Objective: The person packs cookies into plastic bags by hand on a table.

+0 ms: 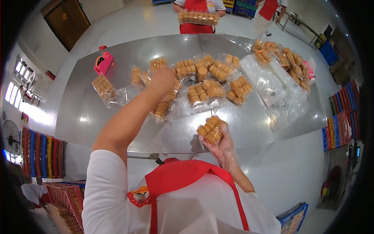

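My right hand, in a clear plastic glove, holds a pack of round biscuits (212,129) near the table's front edge; my right hand (221,146) is under and beside it. My left hand (163,79) reaches over the pile at the middle left, its fingers hidden behind the hand and blurred. Just beyond it lies a biscuit pack (158,63). More clear packs lie around, among them one (185,68) to its right, one (160,109) below it and one (240,90) at the pile's right end. A single pack (103,87) lies at the left.
A pink tape dispenser (103,63) stands at the left of the steel table (89,128). Clear plastic bags (272,87) and a heap of packs (286,58) lie at the right. Across the table a person (198,17) holds a biscuit tray; another person (269,11) stands behind.
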The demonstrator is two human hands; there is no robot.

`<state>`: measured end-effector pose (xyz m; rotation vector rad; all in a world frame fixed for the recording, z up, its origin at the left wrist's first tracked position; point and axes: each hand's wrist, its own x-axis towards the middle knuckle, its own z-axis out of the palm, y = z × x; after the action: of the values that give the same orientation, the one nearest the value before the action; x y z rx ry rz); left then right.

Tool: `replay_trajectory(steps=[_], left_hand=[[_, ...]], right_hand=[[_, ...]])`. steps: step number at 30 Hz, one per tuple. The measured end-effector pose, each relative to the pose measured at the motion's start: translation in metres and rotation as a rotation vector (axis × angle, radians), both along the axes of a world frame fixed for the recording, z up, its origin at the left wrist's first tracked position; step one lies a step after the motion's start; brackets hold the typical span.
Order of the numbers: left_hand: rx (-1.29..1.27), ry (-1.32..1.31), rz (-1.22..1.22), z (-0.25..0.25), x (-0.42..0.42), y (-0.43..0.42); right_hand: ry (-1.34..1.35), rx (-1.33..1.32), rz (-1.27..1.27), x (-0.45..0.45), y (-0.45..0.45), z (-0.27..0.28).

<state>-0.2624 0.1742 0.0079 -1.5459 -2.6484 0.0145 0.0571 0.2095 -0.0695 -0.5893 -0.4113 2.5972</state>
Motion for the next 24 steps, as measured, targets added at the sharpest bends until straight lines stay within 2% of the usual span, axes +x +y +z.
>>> replay_trajectory(steps=[2, 5, 8, 11, 14, 17, 19, 22, 23, 24], left_hand=[[0.111, -0.023, 0.024, 0.010, 0.013, -0.021], [0.082, -0.006, 0.029, 0.034, 0.023, -0.048], [0.113, 0.201, -0.064, 0.076, 0.043, -0.090], [0.002, 0.035, 0.123, 0.100, 0.048, -0.116], [-0.031, -0.100, 0.199, 0.120, 0.060, -0.132], [0.000, -0.269, 0.170, 0.131, 0.072, -0.146], [0.073, -0.294, 0.090, 0.130, 0.074, -0.156], [0.224, -0.350, -0.047, 0.129, 0.073, -0.172], [0.282, -0.370, -0.096, 0.129, 0.072, -0.177], [0.290, -0.357, -0.105, 0.131, 0.074, -0.182]], right_hand=[[-0.020, 0.039, 0.008, 0.003, 0.001, 0.004], [0.010, 0.028, 0.026, 0.001, 0.005, 0.016], [0.065, 0.131, 0.057, -0.008, 0.007, 0.031], [0.177, 0.314, 0.116, -0.028, 0.012, 0.055], [0.321, 0.470, 0.182, -0.063, 0.004, 0.101], [0.417, 0.515, 0.196, -0.098, -0.020, 0.137], [0.477, 0.544, 0.219, -0.115, -0.036, 0.149], [0.448, 0.746, 0.229, -0.135, -0.042, 0.138], [0.461, 0.866, 0.206, -0.136, -0.043, 0.135], [0.356, 1.038, 0.232, -0.132, -0.048, 0.140]])
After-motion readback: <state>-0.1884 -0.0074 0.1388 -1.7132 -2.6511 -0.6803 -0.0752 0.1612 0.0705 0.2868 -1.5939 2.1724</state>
